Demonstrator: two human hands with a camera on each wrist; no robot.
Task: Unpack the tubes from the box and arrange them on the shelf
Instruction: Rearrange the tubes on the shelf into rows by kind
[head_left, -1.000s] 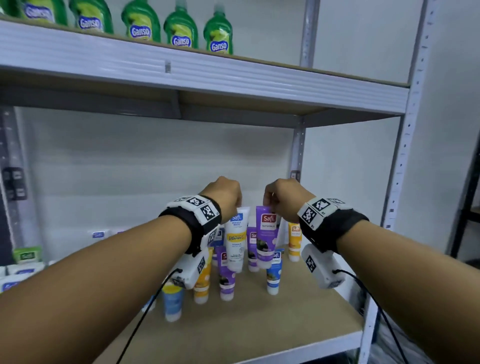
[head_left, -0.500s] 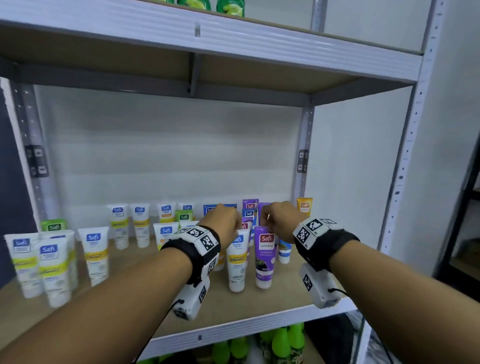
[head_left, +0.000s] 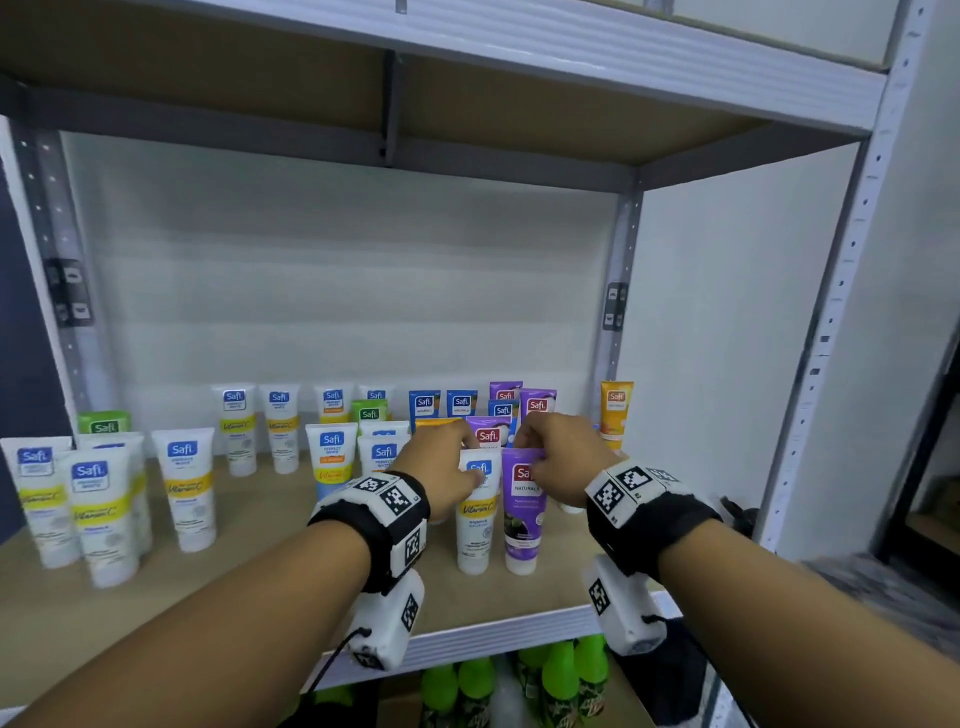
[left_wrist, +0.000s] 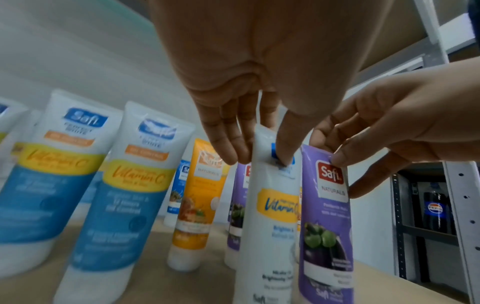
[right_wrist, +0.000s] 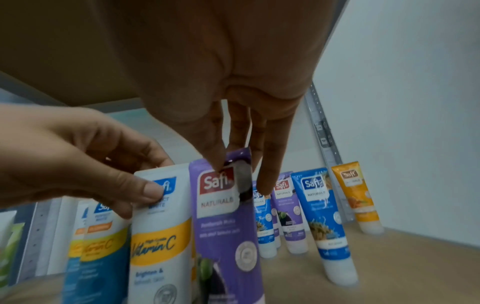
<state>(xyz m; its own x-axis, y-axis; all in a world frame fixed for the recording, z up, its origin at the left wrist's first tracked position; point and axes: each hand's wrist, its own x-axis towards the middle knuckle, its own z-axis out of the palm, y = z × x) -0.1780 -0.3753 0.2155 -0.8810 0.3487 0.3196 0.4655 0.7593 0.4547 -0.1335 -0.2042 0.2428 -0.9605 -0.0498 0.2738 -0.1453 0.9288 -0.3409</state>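
My left hand (head_left: 452, 470) pinches the crimped top of a white Vitamin C tube (head_left: 475, 519) that stands cap-down near the front of the shelf board (head_left: 260, 597). Right beside it, touching, stands a purple Naturals tube (head_left: 522, 514), its top pinched by my right hand (head_left: 558, 460). The left wrist view shows thumb and fingers on the white tube (left_wrist: 272, 216); the right wrist view shows them on the purple tube (right_wrist: 223, 222). Many more Safi tubes (head_left: 182, 488) stand upright across the shelf. No box is in view.
Behind my hands stand blue, purple and orange tubes (head_left: 615, 410) near the right rear post. White and yellow tubes fill the left side. Green bottles (head_left: 566, 675) sit on the shelf below. The upper shelf (head_left: 519, 47) hangs overhead. A dark rack (left_wrist: 426, 205) stands to the right.
Both hands came down with the white and purple tubes, which now stand on the shelf board near its front. The head view dropped from the upper shelf to this one.
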